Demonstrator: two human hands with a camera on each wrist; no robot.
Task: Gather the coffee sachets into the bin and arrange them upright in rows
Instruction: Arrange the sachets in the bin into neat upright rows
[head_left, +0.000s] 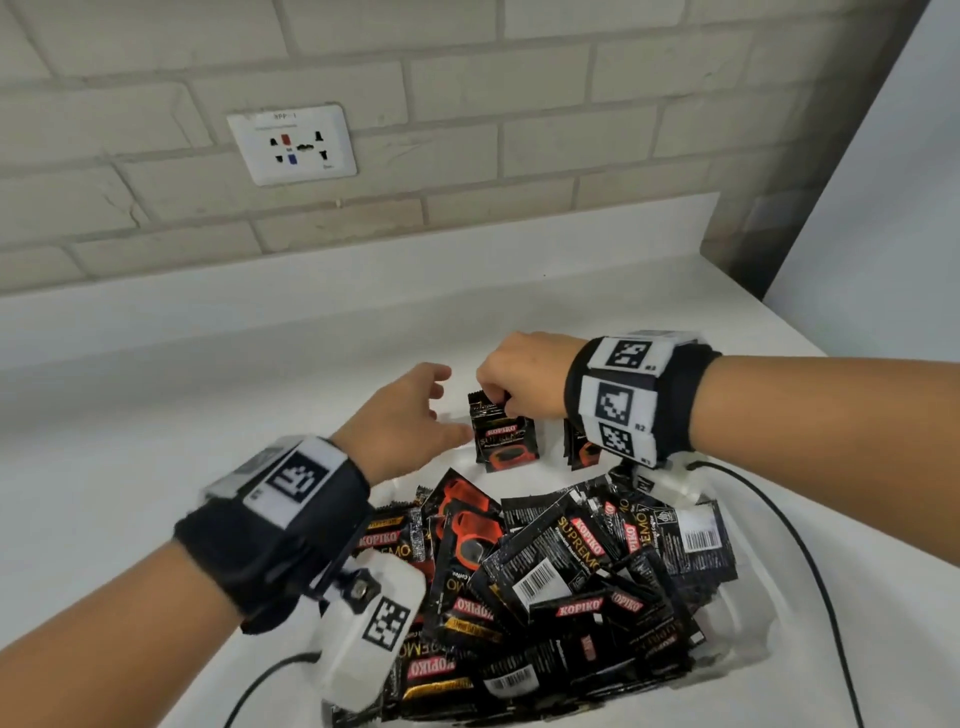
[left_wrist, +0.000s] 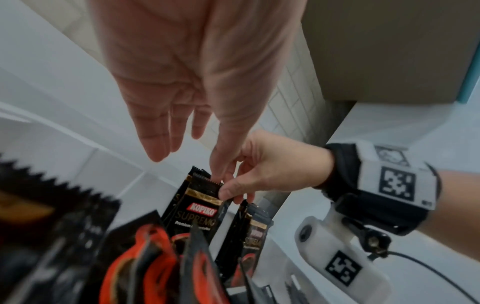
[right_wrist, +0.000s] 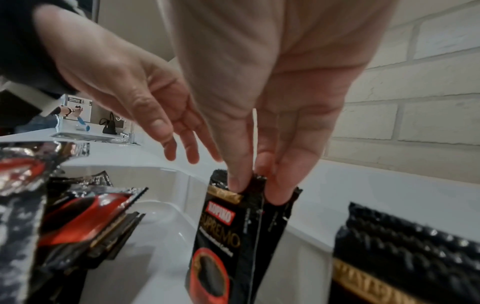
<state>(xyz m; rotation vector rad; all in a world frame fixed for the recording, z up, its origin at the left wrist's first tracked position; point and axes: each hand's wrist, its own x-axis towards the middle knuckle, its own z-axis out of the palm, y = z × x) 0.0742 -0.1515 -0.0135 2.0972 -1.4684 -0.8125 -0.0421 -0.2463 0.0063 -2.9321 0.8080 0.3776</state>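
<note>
My right hand (head_left: 522, 375) pinches the top of a small upright group of sachets (head_left: 505, 439) at the far end of the white bin (head_left: 748, 631), mid-frame; I count at least two. My left hand (head_left: 402, 415) hovers just beside them, fingers relaxed and spread, empty. One more upright stack (head_left: 584, 449) stands right of them; the loose heap (head_left: 545, 582) below is too jumbled to count.

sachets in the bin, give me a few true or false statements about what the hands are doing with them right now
1. The right hand pinches the top of an upright sachet. True.
2. The left hand grips a sachet. False: its fingers are spread, holding nothing.
3. Most sachets stand in neat rows. False: a loose pile fills the bin.
4. Another upright sachet stands below the right wrist. True.
5. The held sachet reads Kopiko. True.
</note>
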